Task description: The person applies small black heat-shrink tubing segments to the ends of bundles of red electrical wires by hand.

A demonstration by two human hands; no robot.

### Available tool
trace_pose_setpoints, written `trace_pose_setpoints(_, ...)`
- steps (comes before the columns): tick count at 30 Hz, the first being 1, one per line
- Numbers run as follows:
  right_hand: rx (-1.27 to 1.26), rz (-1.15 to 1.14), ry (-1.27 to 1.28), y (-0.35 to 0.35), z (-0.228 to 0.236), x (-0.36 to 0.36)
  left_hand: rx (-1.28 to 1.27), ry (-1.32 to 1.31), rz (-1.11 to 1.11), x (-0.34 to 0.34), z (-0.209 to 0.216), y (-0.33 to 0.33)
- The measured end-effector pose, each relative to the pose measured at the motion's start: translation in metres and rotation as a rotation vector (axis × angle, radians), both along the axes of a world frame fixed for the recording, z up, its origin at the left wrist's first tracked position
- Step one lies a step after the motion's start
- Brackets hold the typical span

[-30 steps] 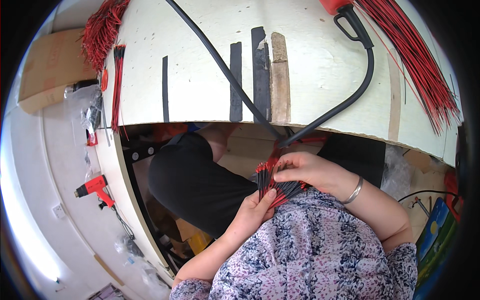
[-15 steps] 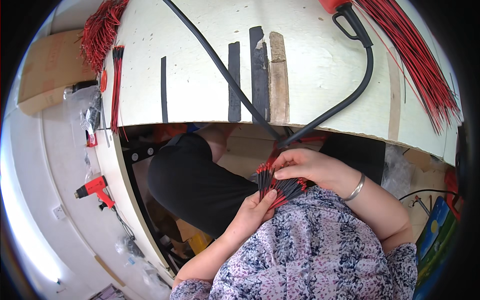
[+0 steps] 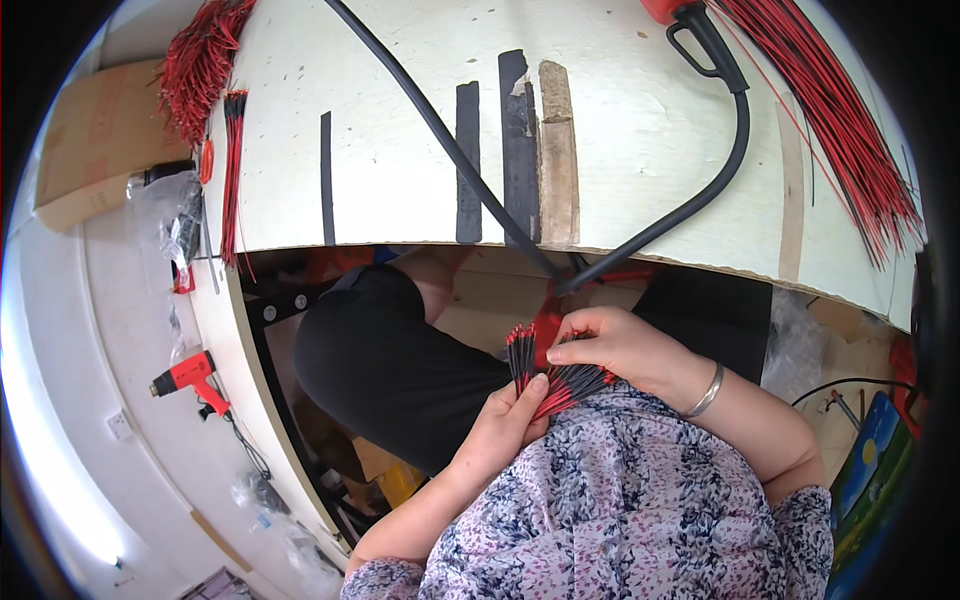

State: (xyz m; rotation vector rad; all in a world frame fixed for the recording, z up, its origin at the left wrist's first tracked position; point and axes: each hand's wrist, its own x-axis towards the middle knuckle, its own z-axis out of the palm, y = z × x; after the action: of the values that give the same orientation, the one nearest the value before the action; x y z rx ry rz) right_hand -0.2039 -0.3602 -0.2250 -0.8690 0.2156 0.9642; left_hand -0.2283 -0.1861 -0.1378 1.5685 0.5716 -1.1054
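Observation:
Over my lap, my left hand (image 3: 505, 425) is closed round a bundle of thin red wires (image 3: 572, 392), its thumb pressed across them. Black sleeves cover the upper parts of these wires, which end in small red tips. The bundle fans out in two: one cluster stands up at the left, the other leans to the right. Between the clusters, my right hand (image 3: 630, 348) has its thumb and forefinger pinched at the wire ends. Its fingertips partly hide what they grip, apparently a wire. A silver bangle (image 3: 706, 392) circles the right wrist.
The white table (image 3: 420, 200) lies ahead, with a thick black cable (image 3: 430, 115) looping over its edge. A large bundle of red wires (image 3: 820, 110) lies at the right, beside a black-and-red handled tool (image 3: 705, 45). More red wires (image 3: 205, 70) sit far left, above a red heat gun (image 3: 190, 380).
The left cluster of wires has spread further to the left, and the gap between the clusters is wider. My right hand has shifted slightly, still pinching. My left hand keeps its hold.

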Motion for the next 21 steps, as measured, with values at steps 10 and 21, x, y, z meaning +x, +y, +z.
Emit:
trace_pose_setpoints(10, -0.006, 0.146, -0.221, -0.003, 0.001, 0.016, -0.016, 0.037, -0.039, -0.001, -0.004, 0.002)
trace_pose_setpoints(21, 0.074, -0.003, -0.068, -0.002, 0.002, 0.003, -0.04, -0.008, -0.005, -0.002, -0.004, 0.004)
